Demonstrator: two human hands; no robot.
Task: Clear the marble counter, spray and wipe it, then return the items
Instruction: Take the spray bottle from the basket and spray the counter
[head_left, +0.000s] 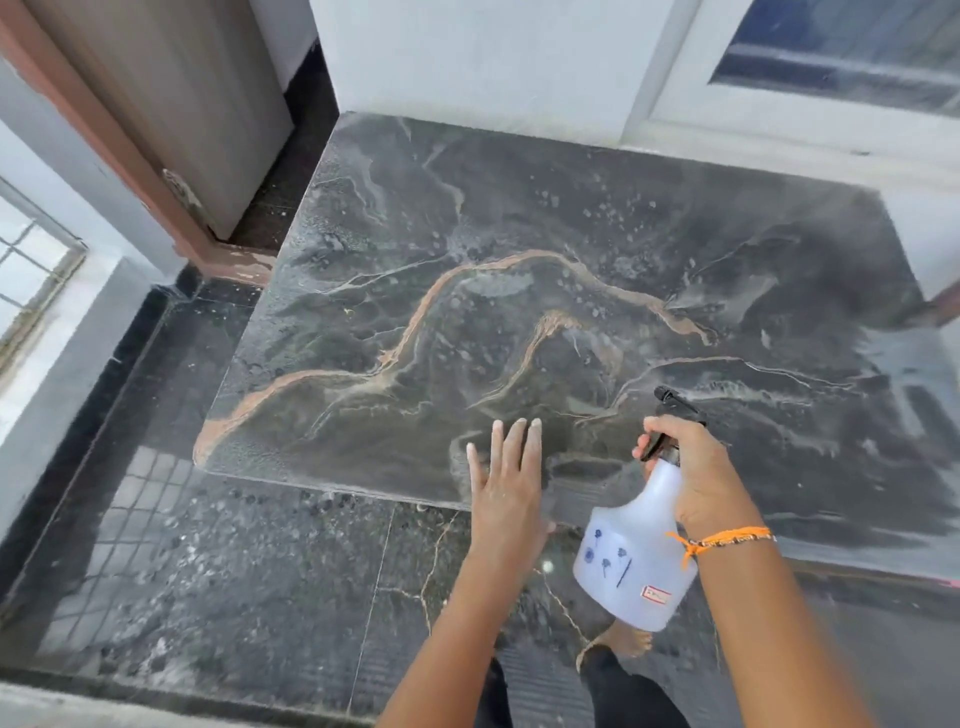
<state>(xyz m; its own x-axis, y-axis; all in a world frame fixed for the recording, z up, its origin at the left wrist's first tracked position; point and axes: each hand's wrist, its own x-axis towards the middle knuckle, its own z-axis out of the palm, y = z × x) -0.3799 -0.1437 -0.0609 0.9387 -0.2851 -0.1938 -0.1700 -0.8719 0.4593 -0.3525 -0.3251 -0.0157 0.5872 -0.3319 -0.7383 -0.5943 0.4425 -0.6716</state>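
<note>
**Wet counter, bottle in hand**

I see the dark marble counter (519, 291) filling mid-frame, tan-veined and beaded with droplets. Lower right, my right hand (696, 478) grips a translucent white spray bottle (636, 561), black nozzle tilted toward upper left.

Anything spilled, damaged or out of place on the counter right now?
Nothing stands out. The counter is bare and beaded with spray droplets, as expected. The right hand grips the bottle; the left hand is open.
</note>
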